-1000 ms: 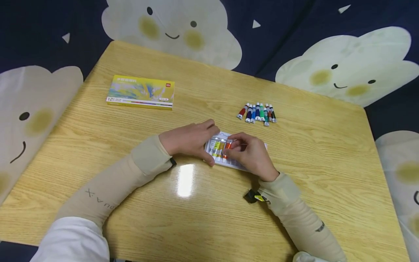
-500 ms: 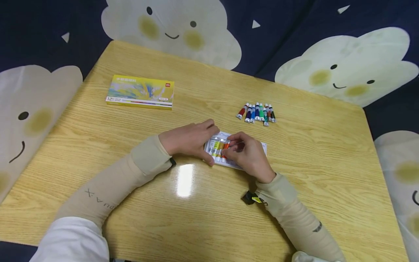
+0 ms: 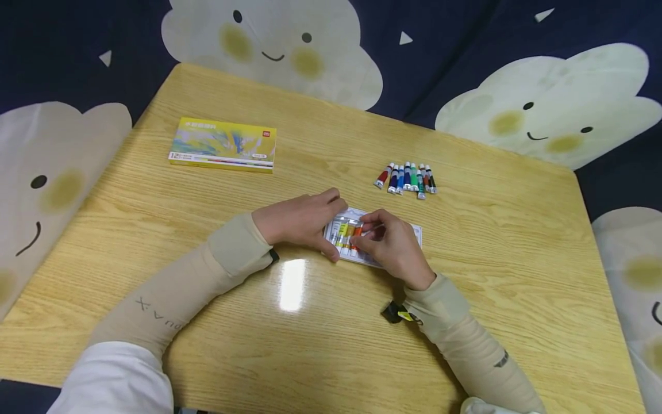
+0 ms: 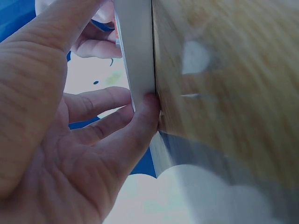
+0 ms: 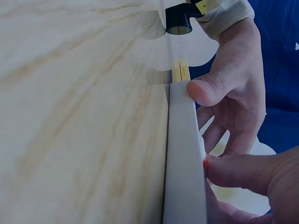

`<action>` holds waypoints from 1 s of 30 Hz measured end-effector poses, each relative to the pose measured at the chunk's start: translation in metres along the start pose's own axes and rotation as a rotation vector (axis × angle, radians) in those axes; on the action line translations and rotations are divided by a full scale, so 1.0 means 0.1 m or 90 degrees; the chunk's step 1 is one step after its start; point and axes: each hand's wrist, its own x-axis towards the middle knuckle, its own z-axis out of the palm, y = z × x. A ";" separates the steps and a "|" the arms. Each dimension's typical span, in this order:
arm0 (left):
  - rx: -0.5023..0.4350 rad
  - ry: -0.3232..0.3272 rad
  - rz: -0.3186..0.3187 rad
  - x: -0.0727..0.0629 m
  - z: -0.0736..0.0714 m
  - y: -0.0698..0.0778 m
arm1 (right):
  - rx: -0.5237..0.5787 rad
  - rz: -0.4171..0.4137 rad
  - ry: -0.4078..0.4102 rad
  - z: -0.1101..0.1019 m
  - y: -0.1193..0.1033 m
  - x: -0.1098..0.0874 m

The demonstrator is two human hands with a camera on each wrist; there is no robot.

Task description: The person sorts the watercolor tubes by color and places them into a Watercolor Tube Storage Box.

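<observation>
A shallow white tray (image 3: 416, 232) lies on the table, holding a row of paint tubes in its left part. They include a yellow tube (image 3: 342, 231), an ochre tube (image 3: 349, 233) and an orange-red tube (image 3: 358, 231). My left hand (image 3: 300, 221) grips the tray's left end, thumb on the near wall and fingers at the far side. The left wrist view shows that thumb against the tray's side wall (image 4: 139, 51). With thumb and fingertips, my right hand (image 3: 397, 248) pinches the orange-red tube, which sits in the tray. The hand hides much of the tray's right part.
Beyond the tray, several loose paint tubes (image 3: 408, 178) in red, blue, green, brown and black lie side by side. A yellow paint box (image 3: 222, 145) lies at the back left. A cloud-patterned cloth (image 3: 408, 69) hangs behind the wooden table (image 3: 331, 345).
My right hand has shifted slightly left and the orange-red tube now lies closer beside the ochre one. My left hand and the tray have stayed put.
</observation>
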 end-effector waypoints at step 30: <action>-0.016 -0.001 -0.004 -0.01 -0.02 0.02 | -0.026 0.011 -0.058 -0.07 -0.04 -0.03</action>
